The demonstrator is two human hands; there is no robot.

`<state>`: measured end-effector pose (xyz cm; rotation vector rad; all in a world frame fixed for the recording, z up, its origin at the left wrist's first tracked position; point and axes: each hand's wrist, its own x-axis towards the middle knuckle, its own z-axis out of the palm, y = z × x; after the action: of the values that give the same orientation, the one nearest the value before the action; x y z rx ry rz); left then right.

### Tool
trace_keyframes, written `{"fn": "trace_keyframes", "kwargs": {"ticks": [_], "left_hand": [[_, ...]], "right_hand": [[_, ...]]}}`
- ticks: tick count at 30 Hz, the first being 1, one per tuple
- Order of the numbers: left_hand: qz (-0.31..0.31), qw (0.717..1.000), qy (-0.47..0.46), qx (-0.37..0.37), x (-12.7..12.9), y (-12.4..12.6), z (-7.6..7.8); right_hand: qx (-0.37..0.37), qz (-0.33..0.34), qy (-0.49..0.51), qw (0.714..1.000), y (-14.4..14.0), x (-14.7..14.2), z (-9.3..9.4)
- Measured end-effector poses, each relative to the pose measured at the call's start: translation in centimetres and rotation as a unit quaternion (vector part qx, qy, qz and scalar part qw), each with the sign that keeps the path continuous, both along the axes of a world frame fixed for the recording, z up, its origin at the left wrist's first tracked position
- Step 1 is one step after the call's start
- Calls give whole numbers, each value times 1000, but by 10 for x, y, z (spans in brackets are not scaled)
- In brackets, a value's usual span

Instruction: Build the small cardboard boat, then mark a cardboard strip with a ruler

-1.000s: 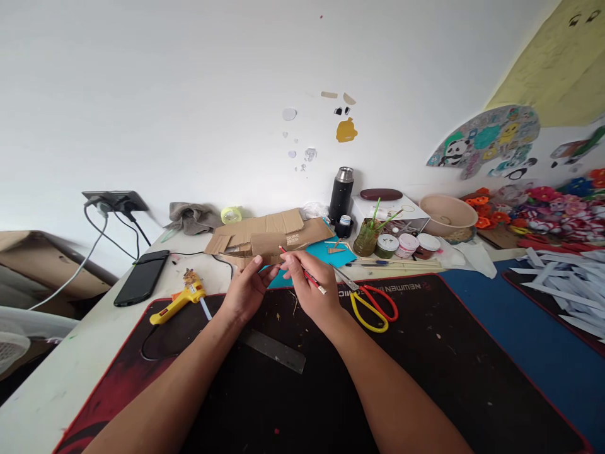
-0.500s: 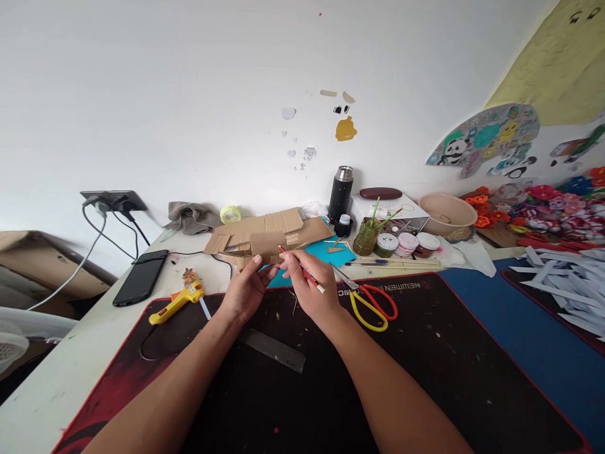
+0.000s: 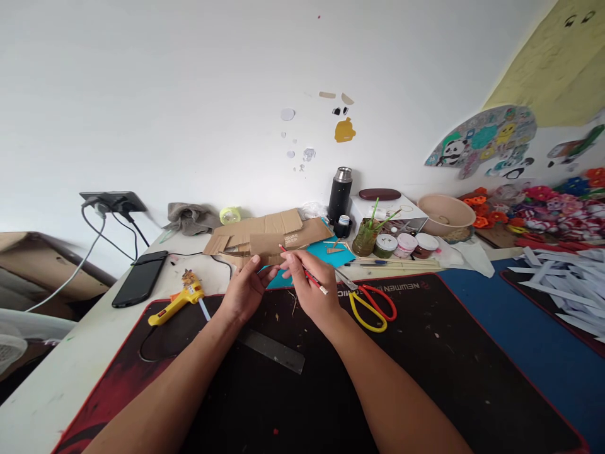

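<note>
Two hands meet over the far edge of the black mat (image 3: 425,353) on the desk (image 3: 70,378). I see right hand (image 3: 314,287) fingers closed around a red pencil (image 3: 302,271); left hand (image 3: 246,290) fingers curl near its tip, grip unclear. Scissors (image 3: 371,302) lie just right.

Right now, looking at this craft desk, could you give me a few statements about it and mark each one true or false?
1. The right hand holds a red pencil. True.
2. The scissors lie left of the left hand. False: they lie right of the right hand, on the black mat.
3. The yellow glue gun is in the left hand. False: it lies apart from the hand, at the mat's left edge.
4. A metal ruler lies on the mat near the left forearm. True.
5. The black flask stands upright by the wall. True.
</note>
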<state>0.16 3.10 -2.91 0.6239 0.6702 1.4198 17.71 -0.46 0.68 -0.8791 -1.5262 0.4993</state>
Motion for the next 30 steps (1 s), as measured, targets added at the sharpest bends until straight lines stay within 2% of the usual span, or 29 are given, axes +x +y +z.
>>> {"fn": "trace_keyframes", "kwargs": {"ticks": [6, 15, 24, 30], "left_hand": [[-15, 999, 47, 6, -7, 4, -1], [-36, 993, 95, 60, -21, 3, 4], [-74, 982, 146, 95, -21, 1, 11], [-103, 972, 177, 115, -17, -4, 19]], "right_hand": [[-41, -30, 106, 993, 6, 7, 4], [-105, -35, 126, 986, 18, 15, 0], [-190, 28, 172, 966, 18, 8, -3], [-240, 60, 243, 938, 23, 3, -6]]}}
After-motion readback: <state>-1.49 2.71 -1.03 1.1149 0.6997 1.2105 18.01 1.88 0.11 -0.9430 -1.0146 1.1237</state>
